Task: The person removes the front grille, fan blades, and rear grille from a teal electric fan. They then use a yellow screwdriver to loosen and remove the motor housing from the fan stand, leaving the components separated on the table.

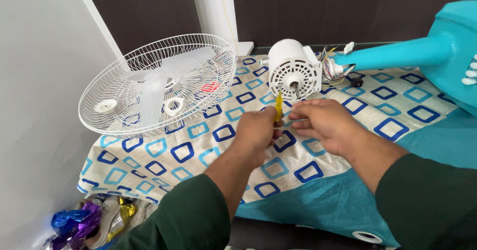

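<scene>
Fan motor (294,70) close ahead, grille (158,83) blocks left, teal stand (427,49) right; patterned cloth (198,145) between open

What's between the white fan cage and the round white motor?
In the head view, only bare patterned cloth lies between the fan cage and the motor; the cage's rim almost reaches the motor.

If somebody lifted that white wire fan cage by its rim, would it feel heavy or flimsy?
The fan cage is probably light, being thin open wire. It may flex slightly. The translucent blades and loose white rings lying inside would likely slide if it tipped.
</scene>
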